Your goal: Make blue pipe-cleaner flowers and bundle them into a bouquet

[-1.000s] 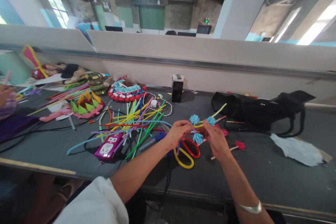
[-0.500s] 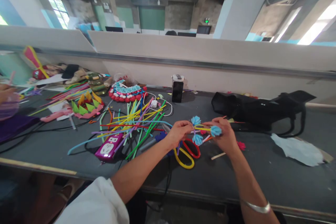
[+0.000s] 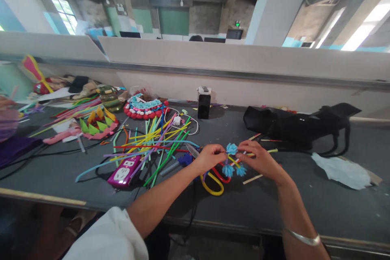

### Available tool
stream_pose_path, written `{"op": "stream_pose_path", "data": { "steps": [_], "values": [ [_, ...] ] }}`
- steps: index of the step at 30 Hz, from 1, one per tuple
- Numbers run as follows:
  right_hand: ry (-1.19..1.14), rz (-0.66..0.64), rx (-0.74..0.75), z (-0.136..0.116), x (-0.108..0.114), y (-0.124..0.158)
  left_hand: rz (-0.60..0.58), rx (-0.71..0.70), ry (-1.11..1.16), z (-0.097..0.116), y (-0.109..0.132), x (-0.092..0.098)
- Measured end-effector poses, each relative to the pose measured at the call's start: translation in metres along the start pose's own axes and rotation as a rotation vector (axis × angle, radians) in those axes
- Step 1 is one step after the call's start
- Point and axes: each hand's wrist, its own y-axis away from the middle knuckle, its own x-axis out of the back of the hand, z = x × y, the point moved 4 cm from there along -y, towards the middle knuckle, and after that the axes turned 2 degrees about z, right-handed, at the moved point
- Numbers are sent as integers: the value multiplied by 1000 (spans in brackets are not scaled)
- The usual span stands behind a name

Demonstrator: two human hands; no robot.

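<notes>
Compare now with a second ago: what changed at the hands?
The right-hand blue flower swung down beside the lower blue flower. The right hand left it and is now by the upper blue flower; its grip is unclear. Left hand still pinches the stems; phone and black bag stayed.

blue tufts [image 3: 232, 149] 3 | phone [image 3: 204, 107] 1 | black bag [image 3: 284, 126] 1 | (loose stems [image 3: 155, 133]: uncountable)

Dark grey tabletop [image 3: 344, 211] bears: piled pipe cleaners [image 3: 158, 142] and purple case [image 3: 125, 172], left of centre; upright smartphone [image 3: 204, 107], centre; black bag [image 3: 283, 128] and crumpled white sheet [image 3: 341, 172], right side of frame.
</notes>
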Motion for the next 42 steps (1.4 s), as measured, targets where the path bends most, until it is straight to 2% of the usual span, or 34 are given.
{"op": "stream_pose_path", "data": {
  "steps": [7, 10, 14, 16, 18, 22, 26, 29, 34, 38, 42],
  "values": [
    [-234, -162, -135, -10, -12, -1, -14, -25, 3, 2, 1, 0],
    [-298, -108, -178, -9, -17, -3, 15, -35, -20, -1, -1, 2],
    [-88, 123, -83, -16, -19, -6, 126, -87, -75, -5, -4, 7],
    [79, 202, -7, -26, -20, -5, 164, -85, -12, -7, -4, 8],
    [225, 241, 44, -37, -23, -3, 154, -10, 126, -9, -4, 7],
    [401, 263, 95, -54, -27, 1, 94, 197, 414, -11, -1, 3],
    [529, 221, 131, -60, -34, 2, 34, 258, 582, -8, -1, 4],
    [598, 223, 111, -62, -36, 3, -24, 259, 644, -7, -2, 5],
    [646, 219, 60, -66, -37, 5, -42, 224, 711, -5, -1, 5],
    [625, 255, 25, -66, -35, 6, -65, 187, 702, -1, -1, 5],
    [611, 281, 52, -63, -34, 7, -49, 171, 641, 4, -1, 7]
  ]
}}
